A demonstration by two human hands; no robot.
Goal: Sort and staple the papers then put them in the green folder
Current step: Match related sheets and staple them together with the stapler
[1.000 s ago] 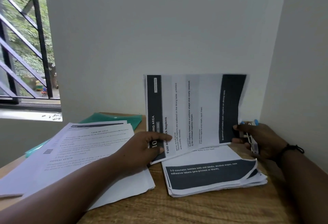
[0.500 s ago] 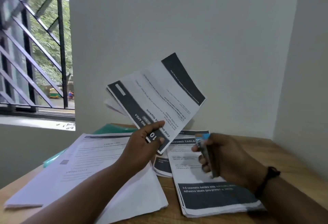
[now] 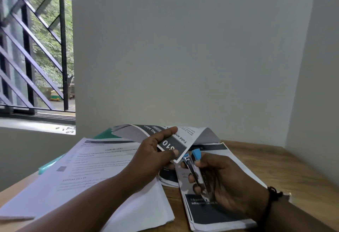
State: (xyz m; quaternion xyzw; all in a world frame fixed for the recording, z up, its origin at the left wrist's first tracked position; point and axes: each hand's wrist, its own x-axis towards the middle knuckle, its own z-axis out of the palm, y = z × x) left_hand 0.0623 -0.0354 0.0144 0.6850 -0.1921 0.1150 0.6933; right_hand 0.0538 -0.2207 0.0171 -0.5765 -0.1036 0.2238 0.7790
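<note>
The green folder (image 3: 105, 134) is lying at the surface's (image 3: 271, 162) far left under a white stack (image 3: 91, 173). Your left hand (image 3: 152, 158) is pinching the drooping sheets (image 3: 176, 138); your right hand (image 3: 223, 180) is gripping the stapler (image 3: 194, 169) over the dark-banded pile (image 3: 211, 211).

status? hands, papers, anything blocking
Left hand pinches the paper set by its corner. Right hand grips the stapler, nose just off that corner. Green folder buried under the left stack.
</note>
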